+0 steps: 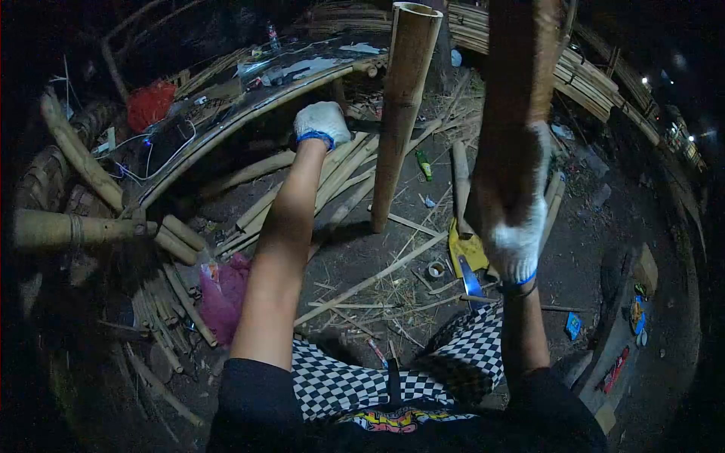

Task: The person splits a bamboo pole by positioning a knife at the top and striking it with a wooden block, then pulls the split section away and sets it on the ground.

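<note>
My left hand, in a white work glove with a blue cuff, is closed in a fist at the end of a dark, long blade. That blade reaches to the upright bamboo pole and overlaps it partway up. The pole has a hollow, cut top and leans slightly, its lower end near the ground. In my gloved right hand, fingers wrapped round it, is a thick brown length of wood. It is raised upright close to the camera, smeared by motion, and hides part of the glove.
Split bamboo strips lie across the ground ahead. A knife rests beside a yellow sheet near my knees. A green bottle lies farther off. At left are a bamboo-edged platform and a pink bag.
</note>
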Demonstrator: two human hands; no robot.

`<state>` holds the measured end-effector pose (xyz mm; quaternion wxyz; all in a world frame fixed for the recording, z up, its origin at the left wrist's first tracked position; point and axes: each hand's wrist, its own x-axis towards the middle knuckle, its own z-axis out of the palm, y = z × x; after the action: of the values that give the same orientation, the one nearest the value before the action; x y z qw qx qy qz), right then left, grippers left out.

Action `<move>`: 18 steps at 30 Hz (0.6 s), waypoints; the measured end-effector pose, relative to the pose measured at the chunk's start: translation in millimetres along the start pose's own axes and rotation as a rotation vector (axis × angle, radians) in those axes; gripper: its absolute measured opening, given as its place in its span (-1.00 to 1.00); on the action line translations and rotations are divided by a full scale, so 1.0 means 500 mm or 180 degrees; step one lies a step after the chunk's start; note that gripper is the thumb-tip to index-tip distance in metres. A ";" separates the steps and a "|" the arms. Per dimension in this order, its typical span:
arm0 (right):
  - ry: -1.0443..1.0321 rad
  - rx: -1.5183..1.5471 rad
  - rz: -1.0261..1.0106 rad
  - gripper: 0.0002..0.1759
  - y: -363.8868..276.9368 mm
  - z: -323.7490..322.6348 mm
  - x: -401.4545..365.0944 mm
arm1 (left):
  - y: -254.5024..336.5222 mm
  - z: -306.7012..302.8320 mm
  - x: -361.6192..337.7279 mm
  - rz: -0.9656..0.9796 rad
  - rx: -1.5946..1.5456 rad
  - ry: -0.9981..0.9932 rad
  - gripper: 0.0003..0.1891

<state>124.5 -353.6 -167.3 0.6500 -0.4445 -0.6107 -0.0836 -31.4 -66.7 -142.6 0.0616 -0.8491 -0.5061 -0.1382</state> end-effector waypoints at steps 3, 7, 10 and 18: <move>0.0378 0.3324 0.1269 -0.16 -0.023 -0.003 0.002 | 0.001 0.009 0.014 0.0045 0.0107 0.0055 -0.62; -0.0085 0.0179 -0.0291 -0.22 0.061 0.110 -0.032 | -0.001 0.002 0.011 -0.0029 0.0044 0.0042 -0.56; -0.1696 -0.0804 0.1064 -0.23 0.173 0.115 -0.113 | -0.022 0.004 -0.013 0.0201 -0.0053 -0.0787 -0.22; -0.1675 -0.0454 0.1383 -0.18 0.112 0.107 -0.096 | -0.105 0.132 0.023 0.0652 -0.0680 -0.0512 -0.22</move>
<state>110.9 -305.0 -243.4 0.4401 -0.6147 -0.6411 0.1318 -61.0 -15.6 -204.0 -0.0560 -0.9063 -0.4026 -0.1158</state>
